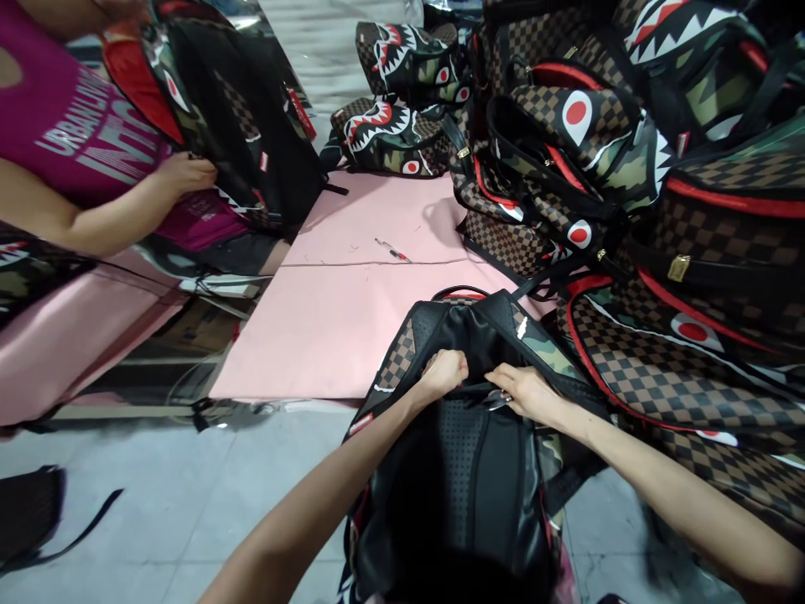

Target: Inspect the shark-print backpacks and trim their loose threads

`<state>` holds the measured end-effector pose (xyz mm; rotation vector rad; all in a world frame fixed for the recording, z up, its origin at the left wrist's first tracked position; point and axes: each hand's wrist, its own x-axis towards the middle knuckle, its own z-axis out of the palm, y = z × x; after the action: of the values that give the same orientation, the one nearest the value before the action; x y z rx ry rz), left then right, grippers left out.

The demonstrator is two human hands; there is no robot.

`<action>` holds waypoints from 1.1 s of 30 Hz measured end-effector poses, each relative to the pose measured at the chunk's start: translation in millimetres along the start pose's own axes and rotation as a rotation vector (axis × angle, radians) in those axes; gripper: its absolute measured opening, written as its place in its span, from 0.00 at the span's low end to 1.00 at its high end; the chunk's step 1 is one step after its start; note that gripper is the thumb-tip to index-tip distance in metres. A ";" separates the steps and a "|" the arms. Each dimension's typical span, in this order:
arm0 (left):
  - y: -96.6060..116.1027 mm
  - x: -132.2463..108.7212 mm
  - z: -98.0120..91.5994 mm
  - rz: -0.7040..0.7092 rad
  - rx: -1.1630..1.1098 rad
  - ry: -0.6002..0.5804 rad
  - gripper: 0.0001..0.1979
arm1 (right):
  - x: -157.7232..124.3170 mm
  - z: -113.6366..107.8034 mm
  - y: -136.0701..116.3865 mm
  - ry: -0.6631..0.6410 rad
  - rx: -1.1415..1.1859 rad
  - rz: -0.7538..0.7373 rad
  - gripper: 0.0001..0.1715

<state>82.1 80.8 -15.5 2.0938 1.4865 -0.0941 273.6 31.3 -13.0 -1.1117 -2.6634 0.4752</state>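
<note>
A black backpack (465, 470) with checkered and camouflage side panels lies back-side up in front of me, its top on the pink table (340, 327). My left hand (445, 372) is closed in a fist on the fabric at the backpack's upper edge. My right hand (525, 391) pinches the same edge just to the right, with a small metal tool or zipper pull (496, 403) showing under its fingers; what it is stays unclear.
A heap of similar shark-mouth backpacks (629, 168) fills the right side and the back. A pen (393, 250) lies on the pink table. At the left another person in a magenta shirt (81, 134) holds a backpack (239, 109).
</note>
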 end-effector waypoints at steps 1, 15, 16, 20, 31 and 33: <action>-2.1 -3.4 0.5 -0.027 -0.031 0.016 0.10 | -0.2 -0.7 4.0 0.024 0.075 0.015 0.16; -7.4 -10.4 8.7 -0.147 -0.289 0.123 0.07 | 33.7 -21.6 16.1 0.051 -0.031 0.193 0.08; -7.8 -10.7 8.5 -0.149 -0.302 0.124 0.06 | 38.9 -23.0 16.5 0.035 -0.044 0.157 0.07; -8.3 -12.1 5.8 -0.143 -0.348 0.122 0.06 | 52.7 -27.0 18.6 -0.027 -0.092 0.105 0.06; -5.9 -15.0 0.6 -0.162 -0.399 0.127 0.06 | 70.1 -22.0 16.5 -0.140 -0.165 0.013 0.06; -6.7 -14.9 0.4 -0.164 -0.403 0.129 0.06 | 70.8 -21.6 15.0 -0.156 -0.178 0.010 0.07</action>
<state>70.6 69.5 -13.0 1.6816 1.5973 0.2631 241.3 96.7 6.6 -1.1819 -2.8846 0.3439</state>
